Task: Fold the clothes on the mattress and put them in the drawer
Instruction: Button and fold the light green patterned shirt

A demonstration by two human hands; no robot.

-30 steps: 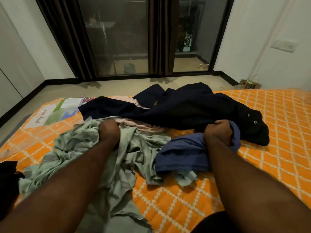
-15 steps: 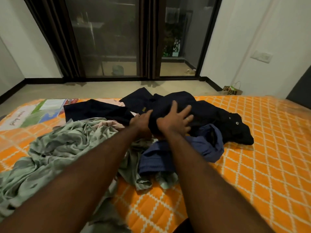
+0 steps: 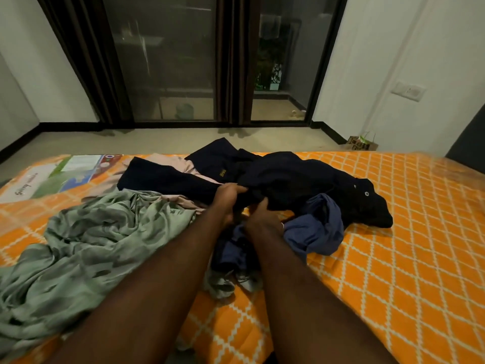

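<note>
Left grip (image 3: 228, 197) and right grip (image 3: 262, 219) clutch a navy garment (image 3: 301, 179) at centre of an orange mattress (image 3: 393, 258); green cloth (image 3: 105, 232) at eight o'clock.

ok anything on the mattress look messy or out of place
Nothing on the mattress is folded, just a tangled heap: the green garment sprawls crumpled at left, and the blue garment is bunched against the dark navy garment.

The quilted orange mattress (image 3: 393, 271) is crossed by a white diamond lattice. Toward its left edge, the crumpled sage-green cloth (image 3: 105, 232) has darker grey-green blotches. Near the far edge, the dark navy garment (image 3: 288, 179) bears a small yellow tag and pale round snaps. Against it lie a slate-blue cloth (image 3: 317, 227) and a pale pink cloth (image 3: 178, 164). The far left corner's printed label (image 3: 65, 172) shows green, white and blue.
</note>
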